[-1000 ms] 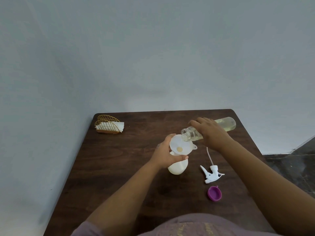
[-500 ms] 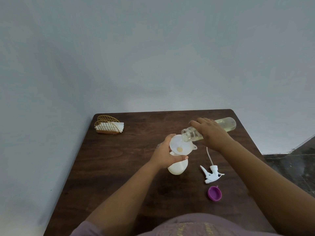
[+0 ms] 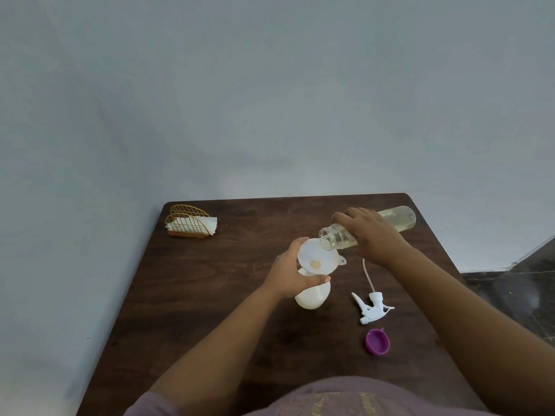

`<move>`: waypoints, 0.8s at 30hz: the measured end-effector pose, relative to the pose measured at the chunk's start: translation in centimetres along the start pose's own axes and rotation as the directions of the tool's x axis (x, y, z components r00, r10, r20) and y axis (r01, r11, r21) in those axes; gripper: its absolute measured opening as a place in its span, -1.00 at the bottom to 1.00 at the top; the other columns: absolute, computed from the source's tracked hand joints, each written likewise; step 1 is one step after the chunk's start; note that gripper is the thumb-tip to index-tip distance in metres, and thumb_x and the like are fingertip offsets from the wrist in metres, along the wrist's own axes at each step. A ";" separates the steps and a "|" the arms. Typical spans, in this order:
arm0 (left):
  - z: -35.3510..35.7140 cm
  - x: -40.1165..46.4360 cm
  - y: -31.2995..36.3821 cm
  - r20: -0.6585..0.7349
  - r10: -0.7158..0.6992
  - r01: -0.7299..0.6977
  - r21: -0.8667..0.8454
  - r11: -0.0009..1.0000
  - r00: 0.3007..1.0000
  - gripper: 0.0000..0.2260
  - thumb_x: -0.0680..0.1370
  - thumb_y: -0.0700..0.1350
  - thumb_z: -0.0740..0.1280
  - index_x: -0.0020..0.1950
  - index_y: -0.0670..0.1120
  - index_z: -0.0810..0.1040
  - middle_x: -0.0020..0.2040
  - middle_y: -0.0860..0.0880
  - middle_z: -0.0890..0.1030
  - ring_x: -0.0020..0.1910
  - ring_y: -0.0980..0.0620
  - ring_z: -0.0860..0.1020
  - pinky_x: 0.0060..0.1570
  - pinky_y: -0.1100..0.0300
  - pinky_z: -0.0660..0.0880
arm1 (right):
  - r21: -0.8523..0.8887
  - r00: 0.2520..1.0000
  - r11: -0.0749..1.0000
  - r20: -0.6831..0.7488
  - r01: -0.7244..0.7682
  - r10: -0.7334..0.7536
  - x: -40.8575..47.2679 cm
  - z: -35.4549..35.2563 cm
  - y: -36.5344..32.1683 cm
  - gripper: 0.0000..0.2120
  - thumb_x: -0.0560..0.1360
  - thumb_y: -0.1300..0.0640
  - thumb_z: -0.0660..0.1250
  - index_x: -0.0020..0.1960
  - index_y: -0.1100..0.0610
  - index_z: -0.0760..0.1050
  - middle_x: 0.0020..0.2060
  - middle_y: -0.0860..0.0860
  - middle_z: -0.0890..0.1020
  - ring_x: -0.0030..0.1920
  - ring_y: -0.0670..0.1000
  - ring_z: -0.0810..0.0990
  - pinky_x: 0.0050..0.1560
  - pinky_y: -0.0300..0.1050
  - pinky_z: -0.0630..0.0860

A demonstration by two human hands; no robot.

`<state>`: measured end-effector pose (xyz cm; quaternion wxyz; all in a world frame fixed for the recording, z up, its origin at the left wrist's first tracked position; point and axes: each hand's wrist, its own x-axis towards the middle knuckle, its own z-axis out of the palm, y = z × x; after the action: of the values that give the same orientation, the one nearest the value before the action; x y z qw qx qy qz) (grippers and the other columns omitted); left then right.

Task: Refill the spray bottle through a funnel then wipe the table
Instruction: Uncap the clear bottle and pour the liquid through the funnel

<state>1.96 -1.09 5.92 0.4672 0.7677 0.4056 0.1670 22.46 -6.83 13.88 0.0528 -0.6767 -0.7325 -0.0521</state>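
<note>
Clear bottle (image 3: 390,225) gripped by right hand (image 3: 371,232) tips over white funnel (image 3: 318,259); left hand (image 3: 289,273) grips its neck.

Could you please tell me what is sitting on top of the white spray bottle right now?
A white funnel sits in the white spray bottle mouth, steadied by the left hand. The bottle's neck is hidden behind that hand.

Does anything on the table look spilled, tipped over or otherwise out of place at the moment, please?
Nothing stands out. No spill shows on the table. The sprayer head and purple cap lie loose beside the white spray bottle, as expected during refilling.
</note>
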 end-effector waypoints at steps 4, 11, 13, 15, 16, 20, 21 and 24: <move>0.0 0.0 0.0 0.006 -0.005 0.005 0.003 1.000 1.000 -0.19 0.31 0.16 0.56 0.46 0.15 0.23 0.35 0.11 0.43 0.28 0.04 0.44 0.22 0.02 0.51 | 0.006 1.000 1.000 0.003 -0.002 0.002 0.1 0.2 0.0 -0.56 0.38 0.23 0.40 0.22 0.02 0.41 -0.01 0.01 0.53 0.02 0.07 0.51 0.07 -0.04 0.43; -0.1 0.0 0.1 0.009 -0.012 0.012 0.012 1.000 1.000 -0.19 0.31 0.17 0.56 0.46 0.16 0.22 0.37 0.10 0.42 0.30 0.02 0.43 0.24 -0.03 0.50 | 0.007 1.000 1.000 0.001 -0.006 0.006 0.0 0.3 0.0 -0.55 0.37 0.23 0.42 0.20 0.01 0.41 -0.02 0.00 0.53 0.01 0.06 0.50 0.06 -0.05 0.44; -0.1 -0.1 0.1 0.009 -0.016 0.016 0.008 1.000 1.000 -0.18 0.30 0.17 0.56 0.46 0.16 0.22 0.37 0.10 0.43 0.30 0.01 0.43 0.24 -0.05 0.50 | 0.014 1.000 1.000 -0.002 -0.005 0.006 0.0 0.3 -0.1 -0.56 0.37 0.24 0.42 0.20 0.01 0.41 -0.03 0.00 0.53 0.01 0.07 0.51 0.06 -0.03 0.44; -0.1 -0.1 0.2 0.011 -0.017 0.017 0.007 1.000 1.000 -0.18 0.31 0.16 0.56 0.46 0.16 0.22 0.36 0.10 0.43 0.29 0.01 0.43 0.24 -0.03 0.50 | 0.014 1.000 1.000 -0.004 -0.006 0.006 0.0 0.2 -0.2 -0.56 0.37 0.25 0.41 0.20 0.02 0.42 -0.03 0.00 0.53 0.01 0.07 0.51 0.06 -0.02 0.45; -0.1 -0.1 0.2 0.011 -0.015 0.015 0.008 1.000 1.000 -0.19 0.31 0.16 0.56 0.46 0.16 0.22 0.36 0.10 0.42 0.29 0.02 0.43 0.24 -0.02 0.50 | 0.012 1.000 1.000 -0.006 -0.005 0.005 0.1 0.2 -0.2 -0.56 0.38 0.25 0.41 0.20 0.02 0.42 -0.03 0.01 0.53 0.01 0.07 0.51 0.06 -0.02 0.45; -0.1 -0.1 0.3 0.006 -0.008 0.008 0.007 1.000 1.000 -0.20 0.32 0.13 0.56 0.45 0.15 0.23 0.35 0.11 0.43 0.27 0.05 0.44 0.20 0.06 0.49 | 0.010 1.000 1.000 -0.006 -0.005 0.005 0.0 0.2 -0.2 -0.56 0.38 0.26 0.40 0.20 0.02 0.42 -0.03 0.01 0.53 0.01 0.08 0.50 0.05 -0.02 0.44; -0.1 -0.1 0.3 0.005 -0.004 0.004 0.005 1.000 1.000 -0.21 0.33 0.13 0.56 0.45 0.15 0.23 0.35 0.11 0.44 0.27 0.06 0.44 0.19 0.08 0.49 | 0.008 1.000 1.000 -0.003 -0.004 0.004 0.0 0.2 -0.3 -0.56 0.38 0.26 0.40 0.21 0.03 0.42 -0.02 0.01 0.53 0.01 0.08 0.50 0.06 -0.02 0.44; -0.2 -0.2 0.4 0.007 -0.002 0.002 0.000 1.000 1.000 -0.20 0.32 0.13 0.57 0.46 0.14 0.23 0.35 0.11 0.43 0.28 0.05 0.44 0.23 0.03 0.50 | -0.001 1.000 1.000 -0.001 -0.002 0.002 -0.1 0.2 -0.4 -0.55 0.38 0.25 0.40 0.23 0.04 0.41 0.00 0.02 0.53 0.03 0.09 0.51 0.08 -0.02 0.44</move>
<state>1.95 -1.24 6.37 0.4688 0.7678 0.4048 0.1639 22.10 -6.91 13.68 0.0529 -0.6775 -0.7317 -0.0526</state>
